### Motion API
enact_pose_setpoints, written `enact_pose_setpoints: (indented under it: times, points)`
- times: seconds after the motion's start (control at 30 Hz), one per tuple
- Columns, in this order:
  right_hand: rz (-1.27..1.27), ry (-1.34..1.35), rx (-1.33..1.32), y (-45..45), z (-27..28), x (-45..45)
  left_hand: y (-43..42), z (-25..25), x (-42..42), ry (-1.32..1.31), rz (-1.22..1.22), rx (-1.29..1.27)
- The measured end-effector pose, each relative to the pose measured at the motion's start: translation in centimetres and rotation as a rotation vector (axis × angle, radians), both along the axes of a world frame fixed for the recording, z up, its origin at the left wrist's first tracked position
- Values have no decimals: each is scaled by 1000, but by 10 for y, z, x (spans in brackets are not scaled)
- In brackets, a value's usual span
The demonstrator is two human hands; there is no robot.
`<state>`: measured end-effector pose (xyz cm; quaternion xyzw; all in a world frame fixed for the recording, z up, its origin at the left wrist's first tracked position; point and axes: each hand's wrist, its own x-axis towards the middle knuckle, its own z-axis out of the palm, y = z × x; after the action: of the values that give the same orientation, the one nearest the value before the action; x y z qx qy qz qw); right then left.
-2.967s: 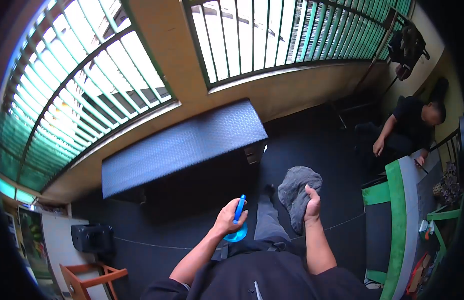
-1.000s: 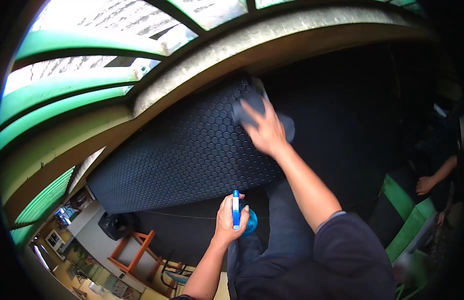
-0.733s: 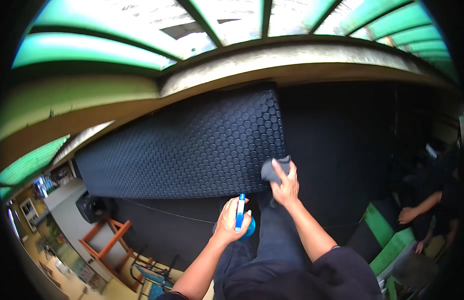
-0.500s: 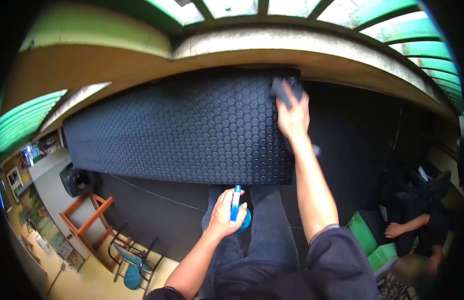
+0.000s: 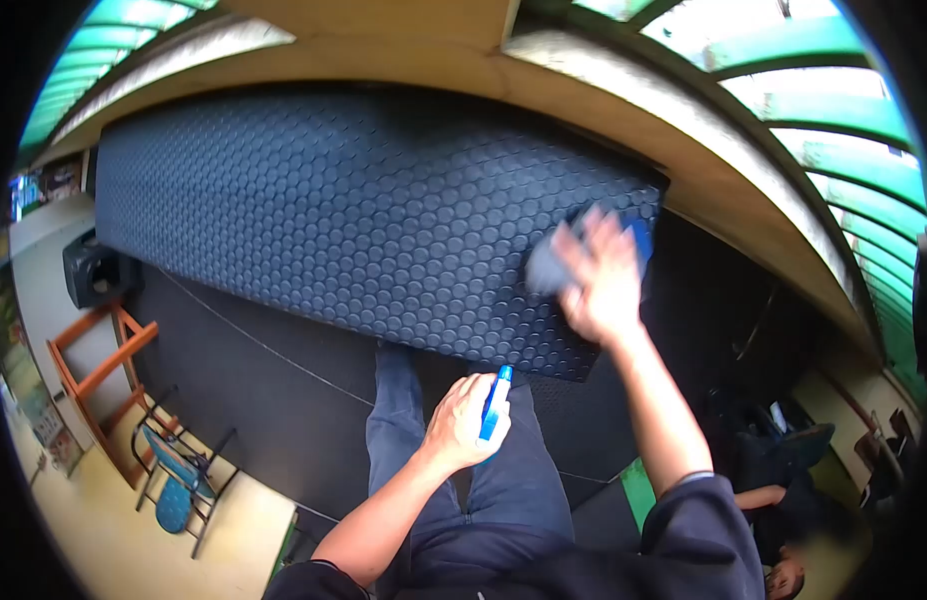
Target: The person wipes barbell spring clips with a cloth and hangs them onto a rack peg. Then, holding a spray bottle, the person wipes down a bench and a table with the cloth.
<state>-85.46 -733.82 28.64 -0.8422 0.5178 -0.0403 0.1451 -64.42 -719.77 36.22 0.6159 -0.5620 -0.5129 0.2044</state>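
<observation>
A long black mat-like surface with raised round studs stretches across the view in front of me. My right hand is blurred by motion near its right end. Under its spread fingers a grey-blue cloth lies flat against the studs. Close to the front edge, above my legs, my left hand is wrapped round a spray bottle with a blue and white trigger head. Most of the bottle's body is hidden behind that hand.
Another person sits low at the right, by a green panel. At the left are a black speaker, an orange wooden frame and a chair with a blue seat. A wall with green-framed windows rises behind the studded surface.
My right hand has drawn the cloth back from the far right corner toward me. The view has turned, so the studded surface now slopes down to the right. My left hand still holds the spray bottle.
</observation>
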Motion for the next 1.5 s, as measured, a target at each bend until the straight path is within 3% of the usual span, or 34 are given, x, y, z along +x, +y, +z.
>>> enact_pose_setpoints:
  times: [0.1, 0.17, 0.23, 0.33, 0.47, 0.53, 0.67, 0.77, 0.83, 0.9, 0.97, 1.03, 1.1, 1.17, 1.23, 1.3, 1.37, 1.43, 1.5]
  points:
    - [-403, 126, -254, -78, -29, 36, 3, -3, 9, 6, 86, -97]
    - [-421, 145, -231, -68, -27, 66, 3, -4, 18, 29, 132, -90]
    - [-110, -11, -75, -10, -7, 90, 6, -3, 27, 40, 181, -104]
    - [309, -27, 406, 93, 10, 90, 10, -2, 45, 65, 206, -126]
    - [447, 21, 243, 76, -2, 42, 13, 1, 77, 113, 234, -132]
    - [282, 56, 86, 33, -10, 31, 16, -5, 90, 105, 245, -146]
    - [-309, 132, -121, -56, -36, 71, 18, -9, 111, 155, 240, -128]
    - [-458, 52, -120, -62, -27, 162, 13, -2, 121, 221, 174, -48]
    - [-6, 68, -127, -6, -22, 205, 11, 3, 131, 233, 206, -60]
    - [366, 34, 137, 53, -5, 219, 14, 2, 145, 223, 242, -113]
    - [531, 11, 192, 81, -5, 183, 19, 2, 168, 197, 291, -163]
    - [535, 71, 211, 62, -2, 134, 27, 3, 197, 235, 289, -174]
    - [354, 233, 32, 19, -6, 105, 34, 0, 219, 208, 328, -176]
    - [-19, 124, -189, -39, -26, 113, 37, -4, 231, 173, 344, -170]
    - [-91, 499, -295, -97, -61, 123, 38, -9, 237, 181, 369, -157]
    - [-641, -39, -3, -92, -19, 251, 35, -11, 238, 200, 403, -154]
    - [-29, 31, -281, -39, -58, 272, 33, -13, 237, 216, 443, -176]
    - [471, 129, -11, 27, -4, 311, 27, -11, 237, 249, 461, -184]
    - [747, 149, 154, 67, -4, 277, 26, -7, 243, 285, 418, -155]
